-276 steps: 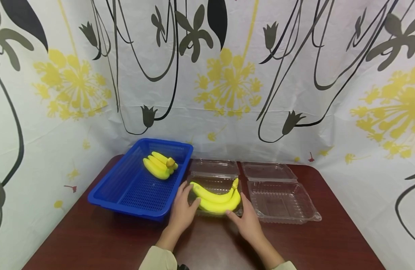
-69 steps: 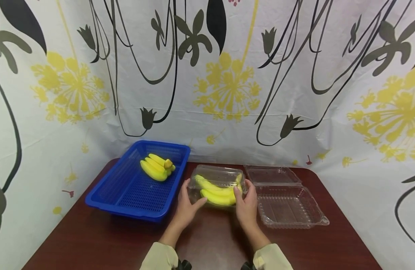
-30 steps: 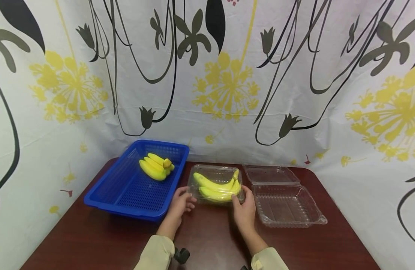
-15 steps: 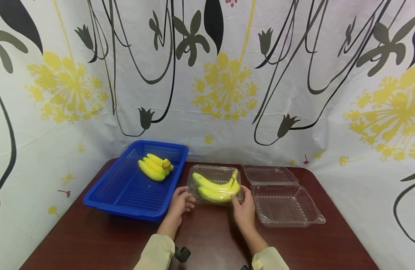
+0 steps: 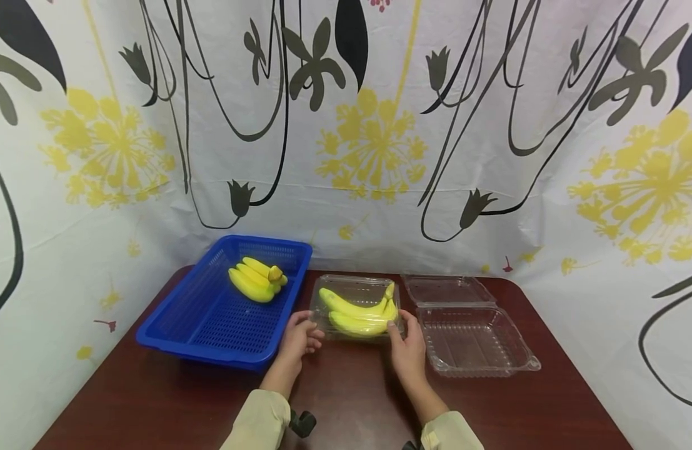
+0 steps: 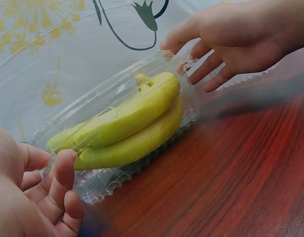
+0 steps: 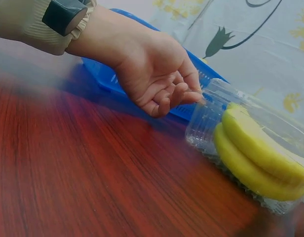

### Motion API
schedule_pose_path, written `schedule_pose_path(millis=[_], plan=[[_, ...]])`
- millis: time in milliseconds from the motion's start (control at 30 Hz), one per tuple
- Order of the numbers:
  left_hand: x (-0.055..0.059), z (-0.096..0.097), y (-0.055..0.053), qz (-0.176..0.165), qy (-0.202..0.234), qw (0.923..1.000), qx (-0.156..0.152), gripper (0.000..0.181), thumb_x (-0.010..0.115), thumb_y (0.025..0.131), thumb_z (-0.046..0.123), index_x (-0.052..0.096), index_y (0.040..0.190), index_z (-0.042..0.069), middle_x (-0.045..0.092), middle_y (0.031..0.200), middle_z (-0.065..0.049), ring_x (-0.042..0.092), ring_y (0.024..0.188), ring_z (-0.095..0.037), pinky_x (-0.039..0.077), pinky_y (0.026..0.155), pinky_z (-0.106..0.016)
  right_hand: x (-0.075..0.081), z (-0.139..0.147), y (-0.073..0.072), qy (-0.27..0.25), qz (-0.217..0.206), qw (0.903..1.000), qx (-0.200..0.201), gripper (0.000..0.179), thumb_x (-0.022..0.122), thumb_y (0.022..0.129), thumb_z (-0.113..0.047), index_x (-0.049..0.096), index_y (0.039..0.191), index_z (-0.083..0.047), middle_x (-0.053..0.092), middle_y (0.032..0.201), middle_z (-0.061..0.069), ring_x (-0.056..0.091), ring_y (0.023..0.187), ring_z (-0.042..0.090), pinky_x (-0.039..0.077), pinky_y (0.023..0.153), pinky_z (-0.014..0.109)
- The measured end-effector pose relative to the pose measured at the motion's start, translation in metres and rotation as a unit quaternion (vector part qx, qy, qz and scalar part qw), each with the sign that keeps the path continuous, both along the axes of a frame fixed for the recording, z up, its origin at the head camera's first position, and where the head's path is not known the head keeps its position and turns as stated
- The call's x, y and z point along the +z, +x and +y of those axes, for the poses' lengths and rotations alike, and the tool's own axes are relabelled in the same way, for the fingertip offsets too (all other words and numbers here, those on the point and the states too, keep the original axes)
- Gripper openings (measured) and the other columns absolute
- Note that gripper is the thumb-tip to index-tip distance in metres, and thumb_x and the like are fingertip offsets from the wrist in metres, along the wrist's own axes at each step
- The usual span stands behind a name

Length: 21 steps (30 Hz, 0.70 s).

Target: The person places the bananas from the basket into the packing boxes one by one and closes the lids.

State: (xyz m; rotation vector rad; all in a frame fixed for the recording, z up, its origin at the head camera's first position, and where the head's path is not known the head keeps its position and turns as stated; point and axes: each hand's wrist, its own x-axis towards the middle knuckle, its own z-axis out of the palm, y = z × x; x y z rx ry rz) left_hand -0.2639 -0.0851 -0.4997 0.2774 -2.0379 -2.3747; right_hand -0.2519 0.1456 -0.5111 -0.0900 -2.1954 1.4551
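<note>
A clear plastic clamshell container (image 5: 354, 284), its lid folded down, holds a bunch of yellow bananas (image 5: 359, 312) on the table. My left hand (image 5: 299, 337) is at its front left corner, thumb and forefinger pinching the rim, the other fingers curled, as the left wrist view shows. At the front right corner my right hand (image 5: 409, 347) grips the edge, thumb in front and fingers along the side. In the right wrist view the bananas (image 7: 260, 158) lie under the clear lid, and the right hand is almost wholly out of that frame.
To the left stands a blue plastic basket (image 5: 210, 325) with another banana bunch (image 5: 255, 281) in it. A second clear clamshell container (image 5: 475, 340) lies open on the right, its lid (image 5: 449, 290) folded back. A patterned cloth (image 5: 346, 156) hangs behind the dark red table (image 5: 346, 394).
The container's lid, laid back earlier with the bananas in the open tray, has been folded over them. Both hands have shifted to the front corners; over the last second they barely move.
</note>
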Motion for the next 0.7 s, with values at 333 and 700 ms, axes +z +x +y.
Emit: schedule_pose_path(millis=[333,700], plan=[[-0.001,0.001,-0.001,0.003,0.006,0.9999,0.011,0.034,0.048,0.091,0.004,0.047,0.125,-0.001,0.065,0.066,-0.006,0.056,0.047,-0.012,0.043,0.049,-0.025,0.0,0.005,-0.002,-0.015,-0.037,0.9992,-0.004,0.029,0.052,0.098,-0.009,0.06,0.125,-0.002,0.061,0.12,0.017,0.055,0.111,0.032,0.042,0.093,0.048],[-0.001,0.001,-0.001,-0.008,-0.015,0.9998,0.011,0.036,0.05,0.092,0.007,0.048,0.126,-0.001,0.067,0.07,-0.006,0.057,0.05,-0.013,0.045,0.05,-0.026,0.0,0.008,-0.01,-0.165,-0.108,0.9792,0.047,0.032,0.05,0.096,-0.006,0.056,0.127,-0.007,0.057,0.072,0.01,0.052,0.053,0.015,0.044,0.045,0.025]])
